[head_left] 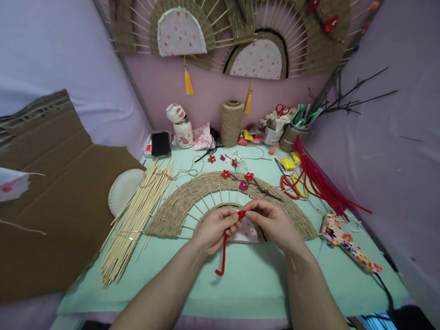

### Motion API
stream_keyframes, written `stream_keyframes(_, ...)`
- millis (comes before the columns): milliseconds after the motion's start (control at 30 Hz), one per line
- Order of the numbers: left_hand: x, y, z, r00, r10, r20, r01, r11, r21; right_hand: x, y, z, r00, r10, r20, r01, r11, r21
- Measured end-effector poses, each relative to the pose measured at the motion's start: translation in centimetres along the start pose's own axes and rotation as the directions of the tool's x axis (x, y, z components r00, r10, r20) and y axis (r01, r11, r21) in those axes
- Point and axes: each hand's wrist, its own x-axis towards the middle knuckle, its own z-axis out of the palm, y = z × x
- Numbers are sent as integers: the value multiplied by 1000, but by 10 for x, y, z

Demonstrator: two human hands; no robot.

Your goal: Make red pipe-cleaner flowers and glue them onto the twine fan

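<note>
My left hand and my right hand meet over the middle of the table, both pinched on the top end of a red pipe cleaner. Its free end hangs down from my left fingers and curls at the bottom. Under and behind my hands lies a half-round fan woven from jute twine on wooden sticks, with small red flowers along its top and a pale spotted fabric centre partly hidden by my hands.
A bundle of wooden skewers and a white paper plate lie on the left, beside brown cardboard. Red pipe cleaners, scissors and a patterned glue gun sit right. A jute spool and jars stand behind.
</note>
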Motion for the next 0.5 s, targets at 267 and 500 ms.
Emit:
stream_keyframes(267,-1,2,1,1000,17,-18,-15,993,115,-5,-3,-8,1000,18,16,-18,1000,3)
stream_keyframes(500,-2,0,1,997,-61,51,64,996,-64,-5,4,-4,997,-75,-10,74,997,-33)
